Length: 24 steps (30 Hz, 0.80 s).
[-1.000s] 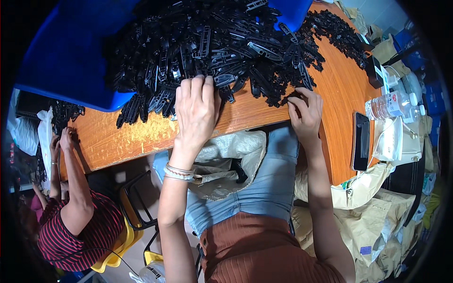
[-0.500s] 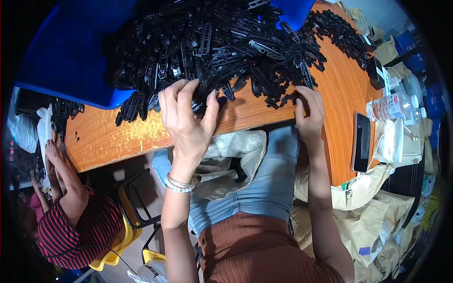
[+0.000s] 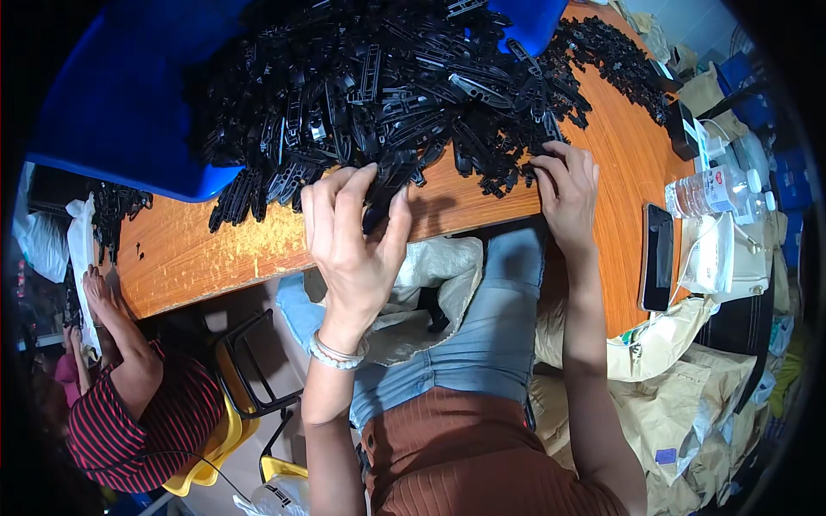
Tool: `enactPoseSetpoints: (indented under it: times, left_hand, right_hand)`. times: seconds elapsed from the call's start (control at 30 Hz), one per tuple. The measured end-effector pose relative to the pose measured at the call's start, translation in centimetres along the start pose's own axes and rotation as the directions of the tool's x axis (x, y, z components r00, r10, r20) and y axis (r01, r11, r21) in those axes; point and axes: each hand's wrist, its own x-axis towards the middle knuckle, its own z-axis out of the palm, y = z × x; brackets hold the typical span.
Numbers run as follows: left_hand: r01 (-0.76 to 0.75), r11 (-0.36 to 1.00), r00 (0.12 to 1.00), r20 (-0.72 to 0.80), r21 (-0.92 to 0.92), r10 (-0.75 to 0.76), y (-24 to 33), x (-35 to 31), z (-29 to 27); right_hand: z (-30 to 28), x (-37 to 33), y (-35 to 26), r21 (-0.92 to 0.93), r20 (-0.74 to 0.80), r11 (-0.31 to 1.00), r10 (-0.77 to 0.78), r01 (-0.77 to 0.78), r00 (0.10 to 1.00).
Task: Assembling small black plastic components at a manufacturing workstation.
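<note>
A big heap of long black plastic parts (image 3: 344, 95) covers the far side of the wooden table. My left hand (image 3: 353, 245) is at the heap's near edge, thumb and fingers closed around a black plastic part (image 3: 392, 176) lifted just off the tabletop. To the right, my right hand (image 3: 570, 199) has its thumb and index finger pinched together at a little pile of small black plastic pieces (image 3: 501, 182). A small piece seems to be between those fingertips, though it is mostly hidden.
A blue bin (image 3: 129, 112) tips toward the heap at left. Along the wooden table's (image 3: 619, 181) right side are a phone (image 3: 658, 258), a plastic bottle (image 3: 701, 196) and more small black pieces (image 3: 615, 64). An open white sack (image 3: 439, 267) rests on my lap. A person in stripes (image 3: 146, 421) sits at left.
My left hand has drawn back slightly toward me and right, bringing a black part out from the heap. My right hand's fingers have closed in at the small pieces.
</note>
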Motion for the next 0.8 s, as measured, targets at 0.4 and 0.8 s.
enactPoseSetpoints:
  times: [0.4,0.8]
  left_hand:
    - [0.349,0.875,0.932,0.218,-0.335,-0.289,2.3,-3.0,0.7]
    - [0.757,0.178,0.645,0.677,-0.629,-0.354,2.9,-4.1,-0.6]
  right_hand:
    - [-1.7,-0.5,-2.9,0.395,-0.165,0.917,0.008,0.059,0.986]
    - [-2.7,-1.0,-8.9,0.751,0.065,0.660,-0.107,0.022,0.992]
